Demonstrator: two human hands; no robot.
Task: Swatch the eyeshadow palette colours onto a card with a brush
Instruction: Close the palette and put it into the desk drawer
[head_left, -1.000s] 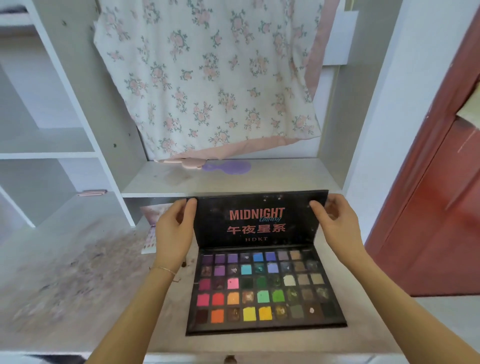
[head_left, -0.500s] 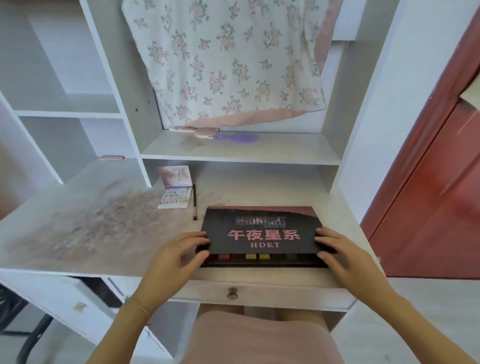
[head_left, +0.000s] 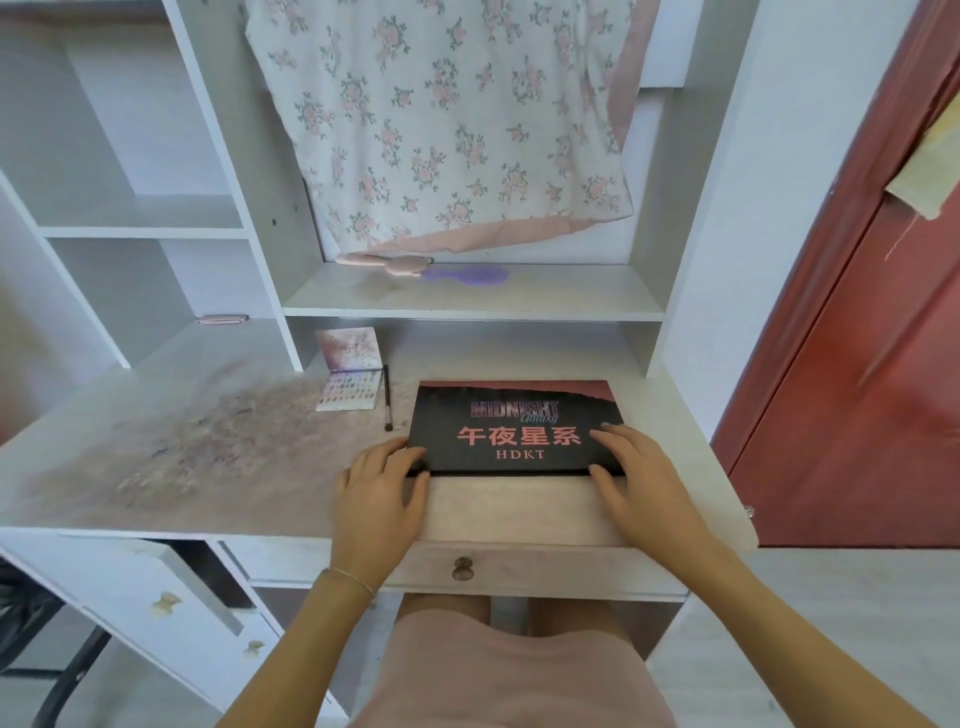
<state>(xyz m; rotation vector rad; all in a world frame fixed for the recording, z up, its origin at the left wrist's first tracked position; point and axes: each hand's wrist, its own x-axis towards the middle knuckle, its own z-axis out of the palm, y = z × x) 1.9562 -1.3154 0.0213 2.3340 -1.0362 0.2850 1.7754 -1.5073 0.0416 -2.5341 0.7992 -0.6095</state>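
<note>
With the lid down, the pans of the eyeshadow palette (head_left: 517, 428) are hidden. It lies flat on the desk (head_left: 156, 457) between both hands: the left hand (head_left: 382, 491) and right hand (head_left: 641, 480) rest straight-fingered on its near corners, gripping nothing. Beyond, left, lie a swatched card (head_left: 350, 391) and a thin brush (head_left: 386, 397), its tip hard to make out.

Palette (head_left: 519, 426) pans hidden under shut lid; card (head_left: 349, 391) swatches too small.
</note>
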